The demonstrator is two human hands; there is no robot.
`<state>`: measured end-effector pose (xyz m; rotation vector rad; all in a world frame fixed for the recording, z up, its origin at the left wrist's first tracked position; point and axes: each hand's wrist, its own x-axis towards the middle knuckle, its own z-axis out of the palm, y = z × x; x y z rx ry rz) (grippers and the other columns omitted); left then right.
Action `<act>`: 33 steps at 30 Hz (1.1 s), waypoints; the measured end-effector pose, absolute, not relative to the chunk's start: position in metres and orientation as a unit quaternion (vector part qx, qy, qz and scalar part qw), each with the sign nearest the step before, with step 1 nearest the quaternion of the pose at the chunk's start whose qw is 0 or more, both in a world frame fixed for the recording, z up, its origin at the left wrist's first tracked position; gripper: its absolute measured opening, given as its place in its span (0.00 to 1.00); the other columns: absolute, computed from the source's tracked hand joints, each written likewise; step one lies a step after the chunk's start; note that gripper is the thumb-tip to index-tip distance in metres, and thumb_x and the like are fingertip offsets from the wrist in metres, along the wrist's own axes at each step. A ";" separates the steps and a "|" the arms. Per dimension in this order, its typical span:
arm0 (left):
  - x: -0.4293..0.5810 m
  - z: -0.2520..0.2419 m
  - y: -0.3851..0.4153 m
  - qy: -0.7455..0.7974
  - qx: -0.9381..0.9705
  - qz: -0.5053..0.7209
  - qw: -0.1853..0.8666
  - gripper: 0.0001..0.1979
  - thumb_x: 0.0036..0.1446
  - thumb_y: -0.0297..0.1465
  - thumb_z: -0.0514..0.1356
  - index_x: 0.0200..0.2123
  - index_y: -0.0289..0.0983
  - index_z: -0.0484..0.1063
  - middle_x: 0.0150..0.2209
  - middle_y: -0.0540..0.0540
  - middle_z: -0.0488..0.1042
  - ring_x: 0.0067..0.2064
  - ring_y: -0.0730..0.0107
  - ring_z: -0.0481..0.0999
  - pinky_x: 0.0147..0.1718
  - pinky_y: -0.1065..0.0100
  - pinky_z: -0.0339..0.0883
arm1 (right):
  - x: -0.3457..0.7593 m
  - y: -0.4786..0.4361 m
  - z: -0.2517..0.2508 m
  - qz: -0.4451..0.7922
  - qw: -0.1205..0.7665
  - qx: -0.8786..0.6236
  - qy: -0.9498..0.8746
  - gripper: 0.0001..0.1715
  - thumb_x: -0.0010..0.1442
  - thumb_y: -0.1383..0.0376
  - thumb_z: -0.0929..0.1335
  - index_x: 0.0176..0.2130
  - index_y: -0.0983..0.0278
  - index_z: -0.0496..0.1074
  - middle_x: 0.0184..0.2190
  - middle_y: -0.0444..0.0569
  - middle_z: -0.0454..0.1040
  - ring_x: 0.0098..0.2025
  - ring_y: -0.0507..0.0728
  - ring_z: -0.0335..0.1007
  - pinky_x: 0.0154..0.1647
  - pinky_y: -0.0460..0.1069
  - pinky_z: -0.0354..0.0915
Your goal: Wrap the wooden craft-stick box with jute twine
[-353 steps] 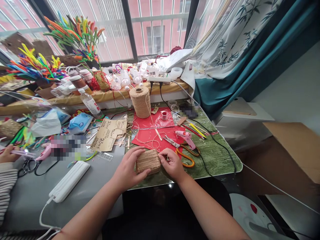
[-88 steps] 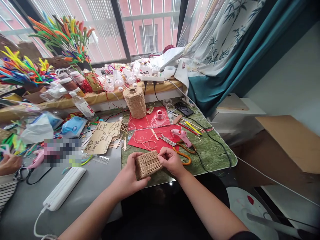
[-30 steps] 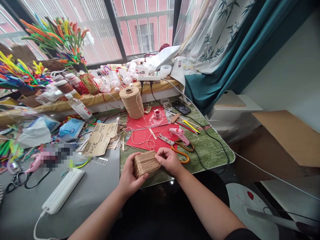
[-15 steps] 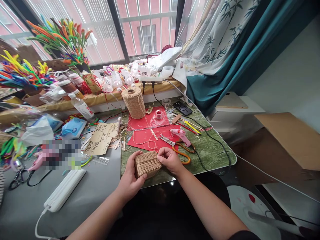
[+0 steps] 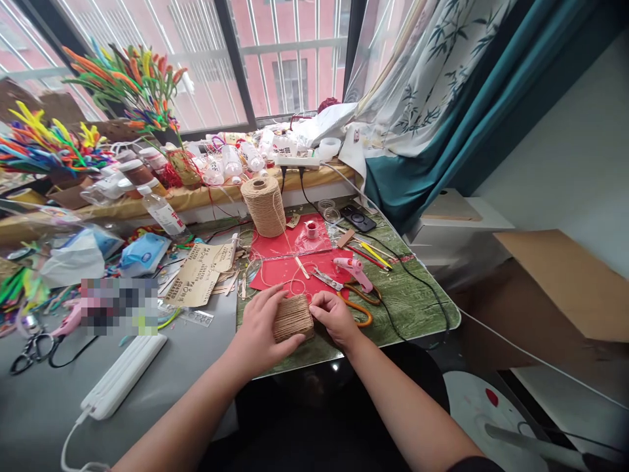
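Note:
A small block-shaped piece is wrapped in rows of brown jute twine. My left hand grips it from the left, fingers over the far side and thumb along the near edge. At its right upper corner my right hand is closed in a pinch. A loose strand of twine loops over the red sheet towards those fingertips; the pinched bit itself is mostly hidden. Behind stands the big twine spool, upright. Orange-handled scissors and a pink glue gun lie right of my right hand.
A black phone, yellow and red pencils and a black cable lie at the right. Sandpaper sheets, a white power strip and craft scraps cover the left side. Bottles and pipe cleaners crowd the sill.
My left hand has shifted up and over the wrapped block, its fingers now covering more of the left and far side. My right hand stays pinched at the corner. The view has shifted slightly.

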<state>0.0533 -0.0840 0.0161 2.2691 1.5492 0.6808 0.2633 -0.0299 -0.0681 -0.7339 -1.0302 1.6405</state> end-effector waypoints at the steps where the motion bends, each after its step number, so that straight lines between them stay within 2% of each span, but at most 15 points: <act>1: 0.060 0.019 -0.081 0.542 0.800 0.219 0.135 0.43 0.56 0.50 0.69 0.69 0.44 0.60 0.67 0.36 0.66 0.68 0.38 0.65 0.67 0.37 0.56 | 0.263 -0.030 -0.068 0.681 0.508 -0.306 -0.430 0.17 0.54 0.57 0.79 0.31 0.62 0.72 0.27 0.41 0.71 0.29 0.52 0.65 0.34 0.47 0.64; 3: 0.071 0.020 -0.074 0.541 0.809 0.195 0.121 0.42 0.53 0.51 0.71 0.66 0.43 0.63 0.60 0.36 0.73 0.60 0.38 0.73 0.61 0.39 0.64 | 0.263 -0.029 -0.070 0.680 0.506 -0.312 -0.430 0.17 0.54 0.56 0.79 0.31 0.61 0.72 0.28 0.42 0.71 0.30 0.52 0.66 0.34 0.47 0.65; 5: 0.075 0.015 -0.066 0.532 0.813 0.202 0.121 0.39 0.53 0.50 0.71 0.64 0.42 0.66 0.56 0.37 0.76 0.57 0.41 0.75 0.57 0.42 0.68 | 0.264 -0.028 -0.072 0.678 0.507 -0.320 -0.424 0.17 0.55 0.55 0.78 0.33 0.61 0.72 0.28 0.42 0.72 0.30 0.53 0.67 0.35 0.48 0.65; 11: 0.054 0.003 -0.055 0.480 0.820 0.275 0.150 0.41 0.53 0.46 0.72 0.66 0.45 0.63 0.61 0.38 0.73 0.61 0.45 0.72 0.60 0.45 0.68 | 0.263 -0.030 -0.062 0.640 0.505 -0.341 -0.468 0.16 0.57 0.55 0.77 0.32 0.62 0.72 0.29 0.43 0.73 0.30 0.53 0.68 0.35 0.48 0.66; 17: 0.027 -0.020 -0.054 0.457 0.791 0.363 0.184 0.42 0.55 0.44 0.71 0.68 0.44 0.57 0.61 0.36 0.70 0.62 0.45 0.71 0.61 0.44 0.67 | 0.245 -0.030 -0.012 0.563 0.436 -0.413 -0.568 0.11 0.58 0.58 0.74 0.31 0.63 0.73 0.27 0.44 0.74 0.28 0.53 0.67 0.32 0.48 0.65; 25: -0.010 -0.046 -0.045 0.414 0.733 0.430 0.327 0.41 0.56 0.40 0.69 0.68 0.44 0.54 0.62 0.36 0.65 0.62 0.45 0.70 0.63 0.45 0.66 | 0.208 -0.017 0.021 0.461 0.326 -0.483 -0.669 0.04 0.58 0.65 0.71 0.31 0.63 0.75 0.24 0.40 0.68 0.26 0.51 0.61 0.27 0.46 0.59; 29: -0.025 -0.046 -0.040 0.418 0.699 0.403 0.418 0.42 0.53 0.36 0.70 0.66 0.42 0.52 0.60 0.37 0.66 0.60 0.48 0.71 0.60 0.49 0.69 | 0.192 -0.017 0.029 0.422 0.309 -0.502 -0.689 0.03 0.58 0.66 0.70 0.31 0.62 0.76 0.24 0.41 0.67 0.26 0.52 0.63 0.28 0.46 0.60; 33: -0.041 -0.041 -0.035 0.444 0.694 0.353 0.442 0.42 0.49 0.32 0.69 0.63 0.42 0.52 0.55 0.42 0.68 0.54 0.53 0.75 0.54 0.53 0.73 | 0.174 -0.016 0.038 0.356 0.291 -0.504 -0.731 0.04 0.56 0.69 0.70 0.31 0.62 0.75 0.24 0.42 0.69 0.27 0.53 0.64 0.30 0.47 0.60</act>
